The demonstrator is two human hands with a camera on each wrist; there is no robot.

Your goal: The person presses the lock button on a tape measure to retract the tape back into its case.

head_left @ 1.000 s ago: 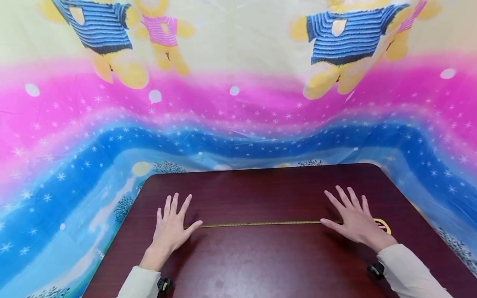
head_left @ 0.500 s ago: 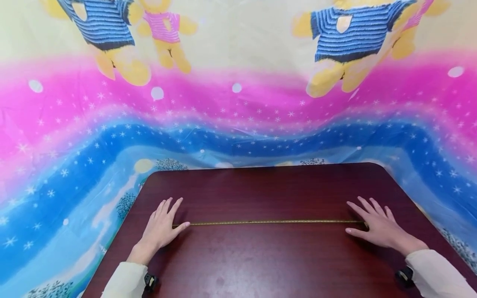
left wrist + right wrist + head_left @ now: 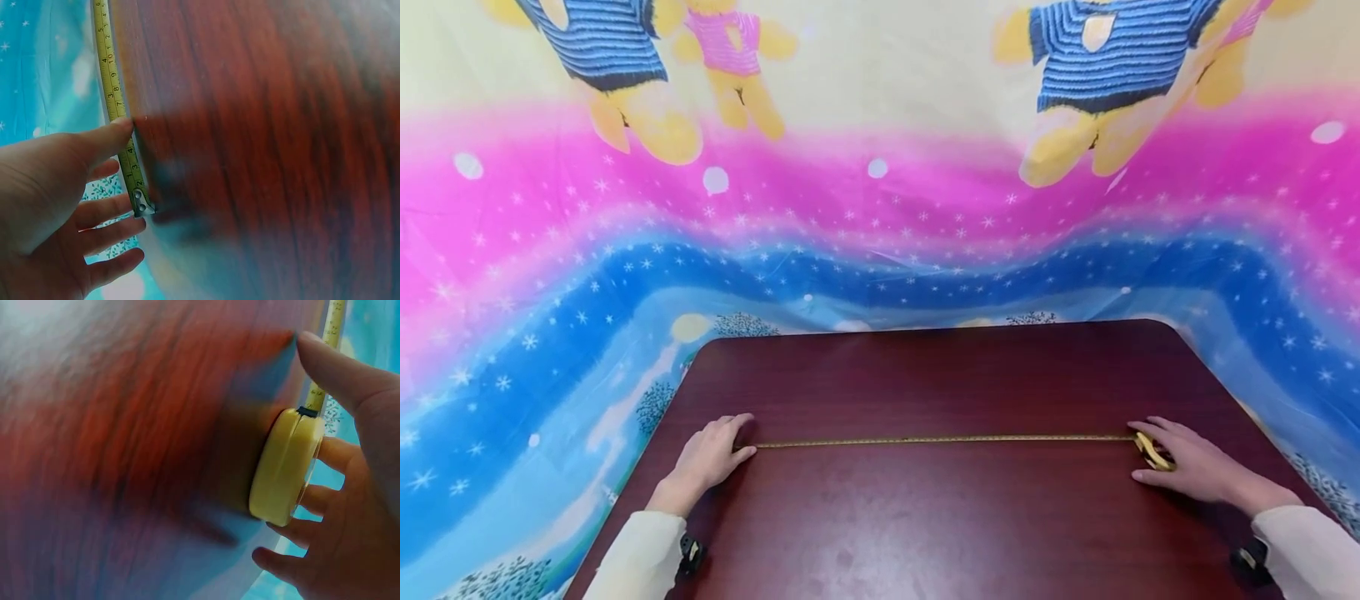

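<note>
A yellow tape measure is at the right of the dark red table, its blade drawn out in a long line to the left. My left hand is at the blade's free end. In the left wrist view its thumb overlaps the blade near the metal hook, and the fingers are spread beyond it. My right hand surrounds the case. Seen from the right wrist, the thumb stretches past the case, apart from it, with the fingers behind.
A printed cloth with bears and snowflakes hangs behind and beside the table. The table's far edge has rounded corners. Each wrist wears a small black device by a pale sleeve.
Both hands have moved apart, the left to the left and the right to the right, towards the tape's two ends. Their spread fingers have drawn in, and the yellow case shows more.
</note>
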